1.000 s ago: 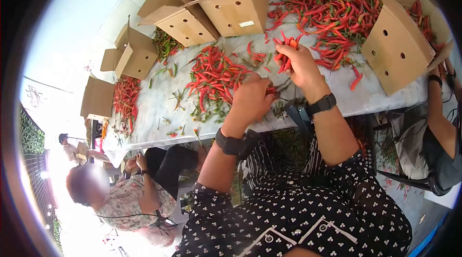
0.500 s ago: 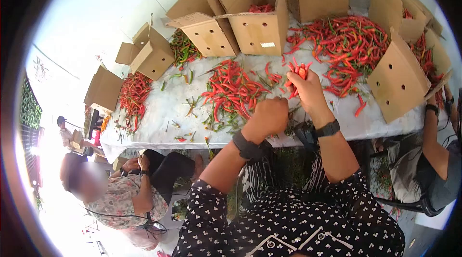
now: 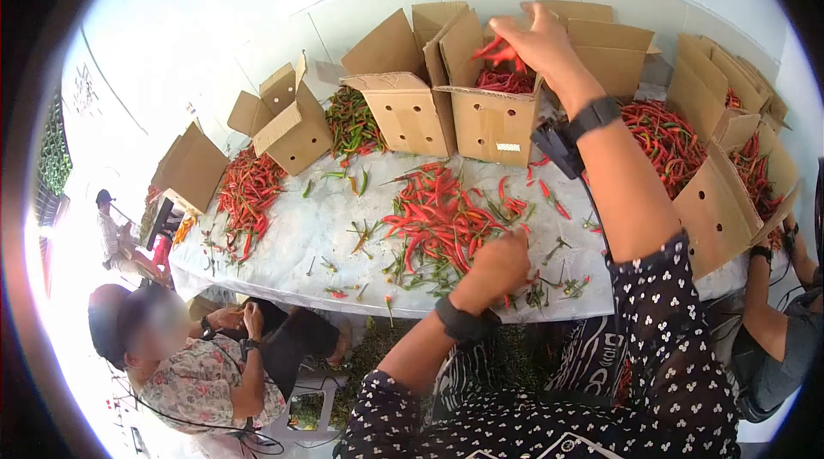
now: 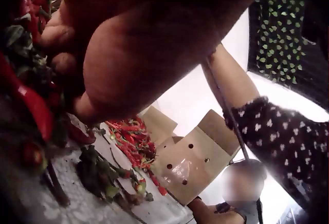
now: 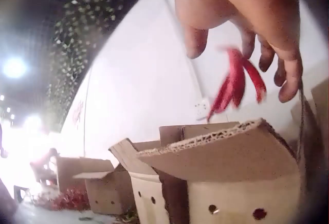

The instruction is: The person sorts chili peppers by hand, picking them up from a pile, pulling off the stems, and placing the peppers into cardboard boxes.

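At the near side of the table [image 3: 287,240], the left hand [image 3: 495,269] is resting by piled red chillies [image 3: 436,217], its grip's hold unclear. Farther, loose chillies [image 5: 235,82] are falling beneath the right hand [image 3: 539,40], its grip released, above an open box [image 3: 491,122].

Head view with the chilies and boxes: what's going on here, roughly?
A person seems to be letting a few red chilies go from the right hand, its fingers spread, above an open cardboard box that has more chilies in it. The left hand is by the near right edge of a loose chili pile on the table; whether it holds anything is hidden.
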`<state>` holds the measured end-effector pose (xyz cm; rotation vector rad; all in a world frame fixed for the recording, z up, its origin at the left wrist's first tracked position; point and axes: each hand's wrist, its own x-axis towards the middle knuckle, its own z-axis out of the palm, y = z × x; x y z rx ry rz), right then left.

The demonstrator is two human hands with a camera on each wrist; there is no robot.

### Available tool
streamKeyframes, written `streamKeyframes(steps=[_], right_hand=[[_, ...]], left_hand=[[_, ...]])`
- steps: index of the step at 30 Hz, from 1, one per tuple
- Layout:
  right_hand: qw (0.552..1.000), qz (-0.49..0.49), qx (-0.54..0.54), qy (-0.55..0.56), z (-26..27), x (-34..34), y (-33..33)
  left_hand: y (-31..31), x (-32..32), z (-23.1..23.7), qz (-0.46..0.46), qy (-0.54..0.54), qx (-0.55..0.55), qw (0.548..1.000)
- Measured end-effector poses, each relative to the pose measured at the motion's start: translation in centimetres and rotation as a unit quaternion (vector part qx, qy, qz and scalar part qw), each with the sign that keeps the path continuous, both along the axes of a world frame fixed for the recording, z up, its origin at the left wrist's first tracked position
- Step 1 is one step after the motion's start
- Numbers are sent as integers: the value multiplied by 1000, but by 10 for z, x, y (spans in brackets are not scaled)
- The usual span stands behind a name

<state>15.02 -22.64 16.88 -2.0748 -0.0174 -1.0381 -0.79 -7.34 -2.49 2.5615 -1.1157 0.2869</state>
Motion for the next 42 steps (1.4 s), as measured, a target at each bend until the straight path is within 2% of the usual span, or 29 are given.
streamKeyframes(steps=[2,3,4,5,6,7,8,9,10,12,15,16,18,19,21,22,24,25,26,28,29,30,31,33,34,36,38,40,42], right_hand=[[972,7,-59,-226,-15,-28,5],[993,101,39,-48,-14,-78,14],[978,172,120,1,-32,-99,16],[948,240,201,50,-51,-118,18],[921,263,269,104,-68,-138,24],[919,265,229,180,-88,-153,23],[897,298,246,213,-112,-161,27],[872,331,263,245,-131,-167,30],[870,336,261,248,-140,-175,36],[839,331,297,312,-151,-185,46],[818,353,335,308,-157,-188,45],[816,355,336,309,-157,-189,44],[815,359,318,325,-160,-189,41],[813,358,323,327,-165,-189,40],[833,358,292,305,-178,-187,38],[832,355,297,306,-181,-186,36],[840,381,271,275,-184,-184,32],[840,379,274,276,-182,-184,29],[837,383,268,285,-179,-185,26],[834,387,262,293,-176,-186,25],[808,400,331,278,-175,-186,26],[778,411,397,262,-175,-186,27],[778,410,398,261,-175,-185,27],[721,426,495,232,-177,-184,27],[721,427,494,232,-177,-185,29],[764,416,423,254,-175,-188,33],[775,408,415,246,-176,-188,39],[787,398,408,237,-181,-187,40],[787,387,416,241,-186,-184,37]], left_hand=[[11,3,10,-6,-5,-33,999],[20,8,16,19,73,-149,986],[27,12,19,46,149,-262,952],[33,14,21,49,158,-262,951],[38,16,23,63,286,-382,876],[41,15,23,76,399,-492,770],[44,11,23,81,398,-495,768],[46,8,24,67,420,-531,733],[47,3,27,53,440,-565,696],[43,-6,28,70,436,-582,683],[40,-13,27,82,403,-543,733],[40,-12,24,85,402,-543,732],[38,-9,19,77,352,-514,779],[38,-10,19,80,356,-510,779],[36,-12,26,110,300,-416,851],[35,-12,28,110,305,-411,852],[34,-13,31,110,446,-476,750],[31,-14,34,106,481,-514,702],[33,-12,31,107,483,-512,702],[40,-6,26,22,597,-563,571],[41,-6,24,23,597,-563,571],[41,-7,25,6,600,-595,535],[41,-7,26,-10,601,-626,497],[38,-6,23,6,578,-659,481],[35,-6,22,21,554,-691,464],[31,-9,24,37,545,-687,479],[29,-11,22,54,537,-682,493],[29,-11,16,27,533,-675,510],[30,-13,15,28,542,-669,508]])
